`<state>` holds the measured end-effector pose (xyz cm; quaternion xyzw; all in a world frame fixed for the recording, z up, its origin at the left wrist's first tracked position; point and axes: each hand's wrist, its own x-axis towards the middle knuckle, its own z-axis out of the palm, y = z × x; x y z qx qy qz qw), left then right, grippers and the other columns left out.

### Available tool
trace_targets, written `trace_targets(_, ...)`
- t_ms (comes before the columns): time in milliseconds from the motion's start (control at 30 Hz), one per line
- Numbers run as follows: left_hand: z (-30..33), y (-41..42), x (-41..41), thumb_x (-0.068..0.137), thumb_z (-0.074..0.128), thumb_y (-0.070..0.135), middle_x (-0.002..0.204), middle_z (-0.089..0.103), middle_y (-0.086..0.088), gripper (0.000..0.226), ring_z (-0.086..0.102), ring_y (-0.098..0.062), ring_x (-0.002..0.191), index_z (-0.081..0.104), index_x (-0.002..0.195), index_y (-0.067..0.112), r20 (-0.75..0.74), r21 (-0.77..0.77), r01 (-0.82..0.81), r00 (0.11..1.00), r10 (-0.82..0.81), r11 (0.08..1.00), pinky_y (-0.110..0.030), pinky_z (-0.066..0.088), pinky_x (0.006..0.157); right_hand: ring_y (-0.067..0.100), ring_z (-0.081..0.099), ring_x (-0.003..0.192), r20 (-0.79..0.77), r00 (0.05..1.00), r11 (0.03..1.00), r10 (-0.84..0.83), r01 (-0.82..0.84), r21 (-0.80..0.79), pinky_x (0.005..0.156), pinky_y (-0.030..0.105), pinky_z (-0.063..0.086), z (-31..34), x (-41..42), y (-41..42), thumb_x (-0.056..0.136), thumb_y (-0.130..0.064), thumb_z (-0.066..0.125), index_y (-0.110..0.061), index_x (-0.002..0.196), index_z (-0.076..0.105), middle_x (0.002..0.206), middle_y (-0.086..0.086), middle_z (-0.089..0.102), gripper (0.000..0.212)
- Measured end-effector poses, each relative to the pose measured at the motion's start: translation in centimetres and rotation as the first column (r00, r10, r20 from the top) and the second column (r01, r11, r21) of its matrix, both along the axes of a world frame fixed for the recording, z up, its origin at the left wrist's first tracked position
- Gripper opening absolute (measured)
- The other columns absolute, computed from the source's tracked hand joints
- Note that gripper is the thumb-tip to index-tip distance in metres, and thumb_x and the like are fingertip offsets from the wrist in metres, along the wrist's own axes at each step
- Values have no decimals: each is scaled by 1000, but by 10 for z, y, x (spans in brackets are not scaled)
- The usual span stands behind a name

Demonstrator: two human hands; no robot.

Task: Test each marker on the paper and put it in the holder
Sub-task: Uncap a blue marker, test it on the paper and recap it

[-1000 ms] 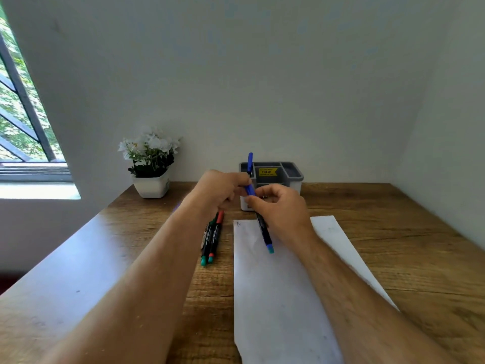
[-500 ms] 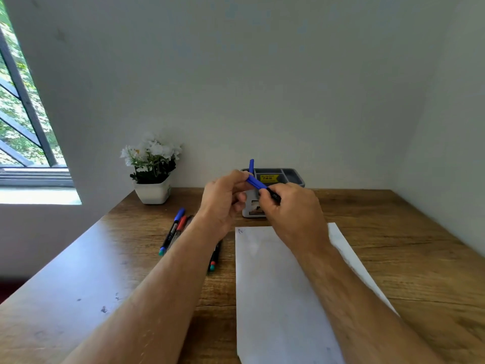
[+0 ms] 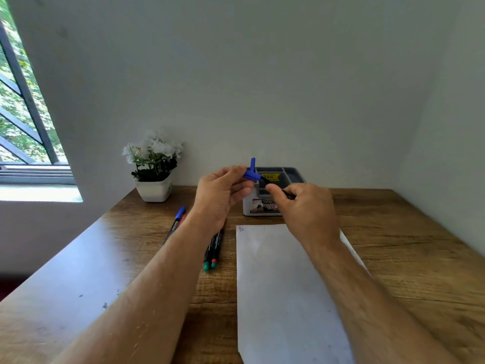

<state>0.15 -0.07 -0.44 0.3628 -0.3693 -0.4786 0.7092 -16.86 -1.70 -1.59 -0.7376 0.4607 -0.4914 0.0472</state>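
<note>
Above the desk, my left hand [image 3: 220, 195] pinches a blue marker cap [image 3: 250, 175] while my right hand [image 3: 304, 206] grips the black marker body [image 3: 287, 195]. The dark tip shows between cap and body, just apart. A blue marker [image 3: 252, 164] stands upright in the grey holder [image 3: 291, 172] behind my hands. White paper [image 3: 283, 285] lies below my right arm, with a small mark at its top left corner. On the desk to the left lie a green-ended and a red-ended marker [image 3: 214, 252], and a blue-capped marker [image 3: 178, 216] with a red one beside it.
A white pot of white flowers [image 3: 154, 166] stands at the back left against the wall. The window [image 3: 21, 122] is at far left. The wooden desk [image 3: 409, 253] reaches the right wall, which stands close by.
My hands have risen and drawn apart; the cap has come off the marker's tip. The camera has tilted up a little.
</note>
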Motion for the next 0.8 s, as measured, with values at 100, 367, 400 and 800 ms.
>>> trace_targets(100, -1, -2, 0, 93, 66, 17, 96, 75, -18, 21, 74, -21, 79, 67, 107, 2, -58, 24, -35, 998, 37, 999, -27, 61, 65, -4, 56, 56, 268, 959, 978, 91, -137, 157, 46, 3, 38, -7, 5, -1, 95, -33, 60, -12, 95, 76, 72, -8, 67, 26)
trace_targets(367, -4, -1, 6, 93, 50, 6, 103, 74, -22, 24, 74, -27, 88, 67, 109, 0, -304, 51, 106, 949, -85, 993, -30, 60, 66, 20, 59, 48, 830, 452, 676, 326, -725, 129, 39, 26, 47, -2, 11, 3, 97, -3, 42, -25, 112, 66, 93, 13, 73, 36)
trace_targets(400, -5, -2, 7, 92, 49, 6, 102, 74, -21, 24, 74, -27, 85, 67, 106, 1, -299, 58, 120, 949, -98, 991, -30, 60, 65, 21, 63, 50, 848, 418, 650, 325, -750, 121, 40, 26, 48, -3, 11, 2, 98, -6, 38, -23, 111, 68, 96, 12, 74, 37)
trace_targets(800, 0, -6, 4, 90, 37, 7, 58, 46, 6, 26, 38, -10, 49, 60, 82, 16, 463, 255, -99, 886, -31, 962, -25, 30, 49, 11, 47, 43, 731, 641, 832, 233, -521, 191, 37, 22, 38, -11, 14, 3, 97, -20, 57, -16, 92, 70, 57, 0, 56, 14)
